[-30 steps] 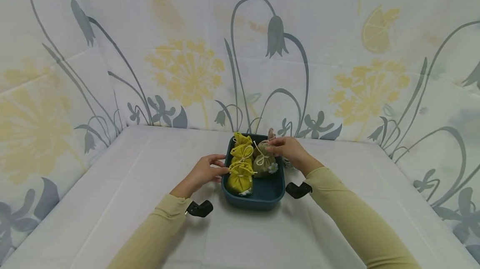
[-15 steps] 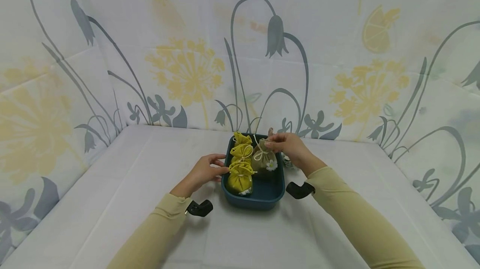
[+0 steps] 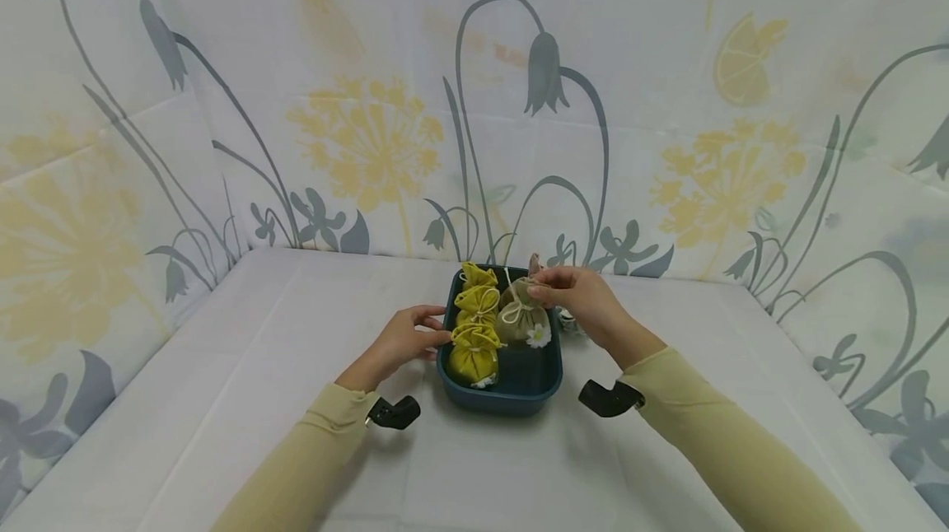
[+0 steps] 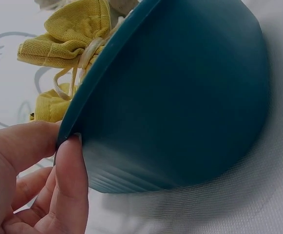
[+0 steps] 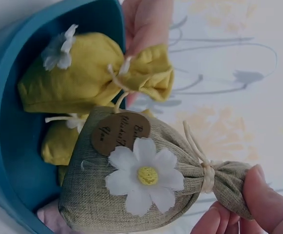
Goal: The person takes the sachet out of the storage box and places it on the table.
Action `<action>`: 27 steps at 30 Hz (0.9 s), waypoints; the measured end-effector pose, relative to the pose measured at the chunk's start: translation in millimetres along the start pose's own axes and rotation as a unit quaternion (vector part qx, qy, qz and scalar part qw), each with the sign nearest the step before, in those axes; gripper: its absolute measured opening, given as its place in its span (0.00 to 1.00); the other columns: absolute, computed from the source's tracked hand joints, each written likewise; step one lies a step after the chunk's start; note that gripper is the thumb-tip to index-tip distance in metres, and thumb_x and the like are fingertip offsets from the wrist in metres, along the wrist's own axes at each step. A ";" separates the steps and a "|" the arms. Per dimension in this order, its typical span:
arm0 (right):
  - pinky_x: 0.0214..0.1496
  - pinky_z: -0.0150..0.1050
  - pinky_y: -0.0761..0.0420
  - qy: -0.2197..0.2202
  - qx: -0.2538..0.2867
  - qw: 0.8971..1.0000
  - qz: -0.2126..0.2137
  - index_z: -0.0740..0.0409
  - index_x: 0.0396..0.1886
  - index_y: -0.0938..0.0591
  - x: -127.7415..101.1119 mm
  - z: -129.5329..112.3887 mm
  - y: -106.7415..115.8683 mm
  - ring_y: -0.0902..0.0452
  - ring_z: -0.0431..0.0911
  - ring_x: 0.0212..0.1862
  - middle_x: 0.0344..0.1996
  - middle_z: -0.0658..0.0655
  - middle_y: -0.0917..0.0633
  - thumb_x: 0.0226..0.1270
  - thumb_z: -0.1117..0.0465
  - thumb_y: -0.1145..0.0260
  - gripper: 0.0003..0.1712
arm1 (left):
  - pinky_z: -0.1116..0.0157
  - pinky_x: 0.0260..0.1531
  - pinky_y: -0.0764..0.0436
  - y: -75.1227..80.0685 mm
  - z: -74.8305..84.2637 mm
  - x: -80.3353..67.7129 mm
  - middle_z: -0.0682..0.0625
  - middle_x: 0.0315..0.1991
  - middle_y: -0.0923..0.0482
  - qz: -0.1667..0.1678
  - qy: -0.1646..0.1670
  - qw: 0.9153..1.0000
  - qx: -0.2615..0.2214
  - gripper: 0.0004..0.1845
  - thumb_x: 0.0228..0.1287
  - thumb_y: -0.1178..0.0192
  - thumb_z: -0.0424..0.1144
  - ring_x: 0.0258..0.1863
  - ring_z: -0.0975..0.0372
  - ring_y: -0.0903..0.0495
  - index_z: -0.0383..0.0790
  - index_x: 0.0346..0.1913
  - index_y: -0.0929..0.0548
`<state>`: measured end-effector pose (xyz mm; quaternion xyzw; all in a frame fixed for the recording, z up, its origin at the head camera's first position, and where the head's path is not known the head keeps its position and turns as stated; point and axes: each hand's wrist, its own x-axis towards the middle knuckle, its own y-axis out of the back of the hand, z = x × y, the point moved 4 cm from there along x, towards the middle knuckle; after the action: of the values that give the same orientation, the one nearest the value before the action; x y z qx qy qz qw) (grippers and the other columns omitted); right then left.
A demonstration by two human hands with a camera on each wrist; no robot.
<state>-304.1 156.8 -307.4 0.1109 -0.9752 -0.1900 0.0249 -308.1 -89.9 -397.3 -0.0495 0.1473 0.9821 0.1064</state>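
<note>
A dark blue tray (image 3: pixel 534 388) sits mid-table with three yellow drawstring pouches (image 3: pixel 474 351) in its left half. My left hand (image 3: pixel 404 340) pinches the tray's left rim (image 4: pixel 66 136) between thumb and fingers. My right hand (image 3: pixel 574 291) pinches the tied neck of an olive-grey pouch (image 3: pixel 522 318) with a white daisy (image 5: pixel 143 175) and a brown tag (image 5: pixel 119 131). That pouch hangs over the tray's right half, near the back. A yellow pouch (image 5: pixel 83 73) lies just beside it in the right wrist view.
A pinkish pouch (image 3: pixel 535 262) peeks out behind the tray's far rim, and a small item (image 3: pixel 569 320) lies on the white table (image 3: pixel 222 400) right of the tray. Floral cloth walls (image 3: pixel 371 104) close off the back and sides.
My right hand has lifted the olive-grey pouch slightly and shifted it toward the tray's back; my right forearm has drawn back. The left hand has stayed on the rim.
</note>
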 end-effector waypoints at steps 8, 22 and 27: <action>0.54 0.48 0.28 0.017 0.008 1.000 0.022 0.68 0.46 0.22 -14.7 -5.2 5.8 0.24 0.48 0.41 0.38 0.53 0.18 0.62 0.59 0.34 0.18 | 0.64 0.30 0.18 -0.4 0.0 -1.5 0.42 0.46 0.26 0.004 0.003 1.000 0.007 0.28 0.59 0.36 0.34 0.29 0.59 0.21 0.38 0.63 0.30; 0.49 0.37 0.28 0.044 0.039 0.998 0.032 0.71 0.42 0.22 -43.5 -2.1 19.1 0.27 0.42 0.40 0.31 0.47 0.19 0.63 0.62 0.35 0.14 | 0.64 0.30 0.18 0.5 -1.5 -1.6 0.42 0.46 0.26 0.004 0.005 1.000 0.007 0.28 0.59 0.36 0.33 0.29 0.59 0.21 0.38 0.63 0.29; 0.47 0.33 0.28 0.048 0.036 0.997 0.046 0.73 0.45 0.23 -53.1 1.9 26.0 0.26 0.40 0.39 0.31 0.46 0.19 0.64 0.62 0.36 0.17 | 0.64 0.30 0.18 0.3 -0.8 -1.3 0.42 0.46 0.26 0.001 0.003 1.000 0.008 0.28 0.59 0.36 0.34 0.30 0.59 0.21 0.38 0.63 0.30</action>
<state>-258.0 193.0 -299.7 0.0757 -0.9831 -0.1481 0.0766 -306.8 -90.7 -397.8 -0.0512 0.1555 0.9809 0.1052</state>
